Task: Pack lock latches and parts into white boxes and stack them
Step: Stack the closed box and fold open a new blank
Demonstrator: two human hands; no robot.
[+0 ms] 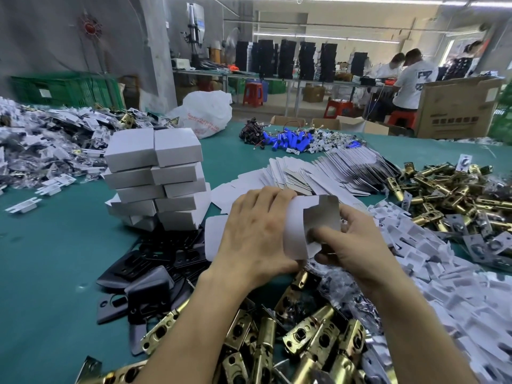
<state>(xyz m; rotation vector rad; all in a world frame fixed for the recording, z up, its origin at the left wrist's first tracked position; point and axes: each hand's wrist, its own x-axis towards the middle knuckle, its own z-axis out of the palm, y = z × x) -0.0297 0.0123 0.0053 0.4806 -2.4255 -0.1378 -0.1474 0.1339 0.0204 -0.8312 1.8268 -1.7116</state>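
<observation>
Gripped from both sides above the green surface (55, 273), just over the heap of brass latches (313, 336): a half-folded white box (297, 231), with the left hand (257, 234) curled over its left wall and the right hand (357, 245) pinching the open end, thumb on the flap. Likely to buckle or spring open if squeezed unevenly, and, if set down carelessly, to topple the leaning stack of finished boxes (155, 173) nearby. Thin white card, grey inside, flap notched, standing up and untucked.
</observation>
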